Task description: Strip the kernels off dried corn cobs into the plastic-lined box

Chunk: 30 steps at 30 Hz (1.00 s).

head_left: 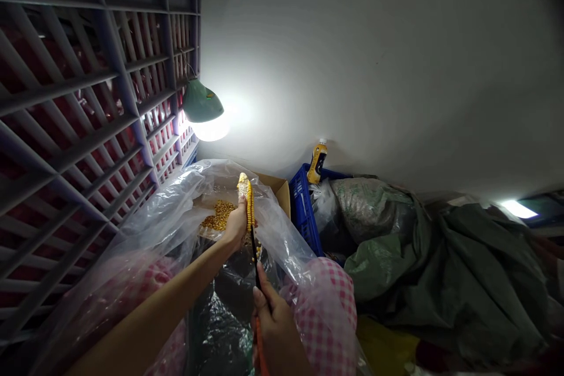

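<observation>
My left hand is closed around a corn cob, held upright. The cob's pale upper left side is partly stripped, while yellow kernels run down its right side. In my closed right hand is a long, thin dark tool with an orange handle; its exact kind I cannot make out. The tool points up, its tip meeting the lower end of the kernel rows. Beneath both hands spreads a clear plastic bag, with loose corn kernels lying inside.
A purple-grey slatted crate rises at left, with a lit lamp hanging from it. Behind the bag is a cardboard box. To the right stand a blue crate, a yellow bottle and dark green sheeting.
</observation>
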Each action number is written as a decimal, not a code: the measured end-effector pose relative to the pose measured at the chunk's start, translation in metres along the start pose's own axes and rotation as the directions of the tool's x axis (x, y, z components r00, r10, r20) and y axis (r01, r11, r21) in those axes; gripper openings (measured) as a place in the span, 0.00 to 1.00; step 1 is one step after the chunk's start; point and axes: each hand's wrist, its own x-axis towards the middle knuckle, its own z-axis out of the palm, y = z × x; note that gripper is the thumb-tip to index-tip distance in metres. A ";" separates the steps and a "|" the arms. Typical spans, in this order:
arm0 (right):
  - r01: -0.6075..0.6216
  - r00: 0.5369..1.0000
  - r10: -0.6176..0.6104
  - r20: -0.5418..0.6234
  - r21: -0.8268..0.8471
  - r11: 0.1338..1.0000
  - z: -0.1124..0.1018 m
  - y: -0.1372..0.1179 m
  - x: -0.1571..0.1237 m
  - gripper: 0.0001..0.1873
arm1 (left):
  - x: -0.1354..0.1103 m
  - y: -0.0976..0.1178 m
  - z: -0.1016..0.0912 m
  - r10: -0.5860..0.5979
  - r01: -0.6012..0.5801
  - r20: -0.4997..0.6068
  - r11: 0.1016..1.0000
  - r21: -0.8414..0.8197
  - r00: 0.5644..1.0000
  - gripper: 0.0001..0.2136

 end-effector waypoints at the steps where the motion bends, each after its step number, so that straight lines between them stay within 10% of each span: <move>1: -0.054 0.997 0.046 0.065 0.125 0.991 -0.003 -0.003 0.000 0.40 | 0.000 0.000 0.000 -0.014 0.015 0.008 1.000 -0.020 1.000 0.27; 5: -0.191 0.963 0.105 0.250 0.351 0.917 -0.013 -0.007 0.001 0.53 | 0.001 0.000 0.000 -0.001 0.002 0.018 0.999 -0.047 1.000 0.27; 12: 0.095 0.993 -0.109 -0.054 -0.219 0.971 0.002 0.004 0.002 0.32 | 0.003 -0.001 -0.002 0.059 -0.059 -0.005 0.998 0.017 0.998 0.28; 20: -0.234 0.946 0.115 0.303 0.395 0.888 -0.023 -0.013 0.003 0.52 | 0.001 0.003 0.000 -0.022 0.023 0.010 0.998 -0.065 1.000 0.26; 27: 0.124 0.988 -0.144 -0.062 -0.250 0.960 -0.002 0.003 0.005 0.31 | 0.007 -0.003 -0.001 0.010 -0.010 0.004 0.999 -0.053 1.000 0.26; 30: 0.087 0.995 -0.092 -0.024 -0.164 0.983 -0.003 -0.003 0.004 0.32 | 0.009 -0.004 -0.002 0.011 -0.011 -0.002 0.999 -0.044 1.000 0.25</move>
